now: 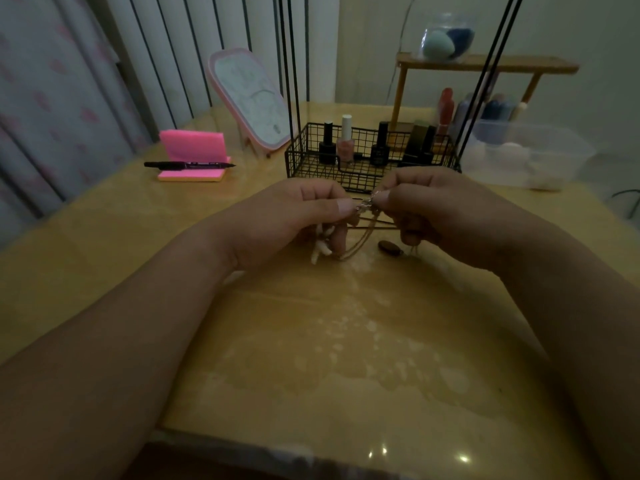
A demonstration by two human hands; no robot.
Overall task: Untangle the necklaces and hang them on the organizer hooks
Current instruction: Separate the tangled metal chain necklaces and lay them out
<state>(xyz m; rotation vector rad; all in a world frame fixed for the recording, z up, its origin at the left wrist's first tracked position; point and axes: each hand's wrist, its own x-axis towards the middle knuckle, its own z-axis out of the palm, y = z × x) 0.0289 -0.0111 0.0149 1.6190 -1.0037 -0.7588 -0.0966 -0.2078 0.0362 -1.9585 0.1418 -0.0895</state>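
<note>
The left hand (294,216) pinches one end of the tangled necklaces (360,242), with white beads (320,245) dangling under its curled fingers. The clasp (365,202) sits squarely between both hands, and the cords run crosswise. The right hand (433,209) pinches the other end and is equally near. The organizer (301,161) stands just behind; its hooks are out of sight above.

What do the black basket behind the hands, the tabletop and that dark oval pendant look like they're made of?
The basket looks like thin metal wire in a grid, coated matte black. The tabletop seems yellowish wood grain under a clear glossy sheet: light glints and pale blotches show. On the necklaces, the pendant is smooth dark brown, perhaps wood or stone; too dim to tell.
</note>
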